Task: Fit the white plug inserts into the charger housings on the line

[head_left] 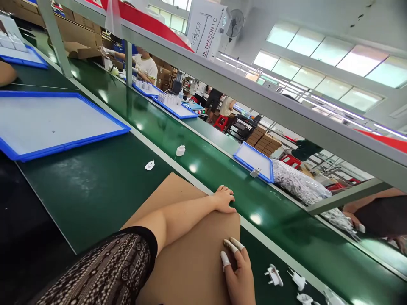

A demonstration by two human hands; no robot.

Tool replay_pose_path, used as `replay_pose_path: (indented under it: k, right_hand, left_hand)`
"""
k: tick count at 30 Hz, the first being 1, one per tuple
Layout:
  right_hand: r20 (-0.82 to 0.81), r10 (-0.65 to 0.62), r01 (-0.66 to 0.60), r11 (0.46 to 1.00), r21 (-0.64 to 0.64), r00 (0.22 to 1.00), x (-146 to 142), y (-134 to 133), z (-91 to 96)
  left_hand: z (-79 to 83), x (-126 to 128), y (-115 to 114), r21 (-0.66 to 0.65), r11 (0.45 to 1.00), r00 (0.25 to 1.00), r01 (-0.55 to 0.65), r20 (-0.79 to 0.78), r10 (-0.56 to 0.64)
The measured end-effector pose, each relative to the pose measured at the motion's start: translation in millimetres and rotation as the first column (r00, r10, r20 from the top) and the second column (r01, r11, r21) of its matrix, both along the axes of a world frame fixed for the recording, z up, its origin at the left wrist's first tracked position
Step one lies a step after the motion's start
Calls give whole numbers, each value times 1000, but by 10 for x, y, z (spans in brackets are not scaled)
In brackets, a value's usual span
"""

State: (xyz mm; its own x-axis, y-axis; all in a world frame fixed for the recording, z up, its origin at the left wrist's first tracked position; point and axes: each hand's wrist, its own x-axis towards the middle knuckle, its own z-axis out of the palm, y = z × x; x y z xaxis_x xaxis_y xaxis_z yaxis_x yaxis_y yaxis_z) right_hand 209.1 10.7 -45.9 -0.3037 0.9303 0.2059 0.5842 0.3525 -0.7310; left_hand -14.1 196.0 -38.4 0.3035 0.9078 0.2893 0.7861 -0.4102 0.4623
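A sheet of brown cardboard (193, 258) lies on the green work surface in front of me. My left hand (223, 199) rests at the sheet's far edge beside the conveyor, fingers spread and slightly bent, with nothing seen in it. Nearer to me, my right hand (238, 269) is on the sheet's right edge; white covers sit on its thumb and two fingers, which are apart. A white plug piece (274, 275) lies right of that hand, with another white plug piece (298, 279) and several more close by.
A green conveyor belt (210, 159) runs diagonally past, carrying a white charger (180, 150). A flat white plug part (149, 165) lies left of it. One blue-rimmed tray (63, 146) stands at left; another tray (254, 161) is across the belt. Co-workers sit beyond, one person's hand (356, 222) at right.
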Motion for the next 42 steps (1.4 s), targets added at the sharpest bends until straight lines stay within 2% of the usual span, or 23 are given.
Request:
replay_pose_path:
  k: [12,20,32,37,42]
  right_hand:
    - [39,-13,12,999,33,999,-72,-77,143]
    - [65,-2,-4,996,87,998,-83,-103,167]
    - [55,8,-13,996,89,998,-95,-61,172]
    - [12,1,-2,997,77,1000,-118,-47,195]
    - [50,0,-6,994,110,999,-129,-98,224]
  left_hand:
    - [52,-7,-17,-31,999,1000,16,1,-16]
    - [99,-25,-23,-53,998,1000,28,4,-27]
    - [87,-36,-30,24,999,998,25,58,-26]
    - [97,-49,-17,26,1000,998,6,56,-8]
    - [121,-45,-52,18,1000,1000,-6,29,6]
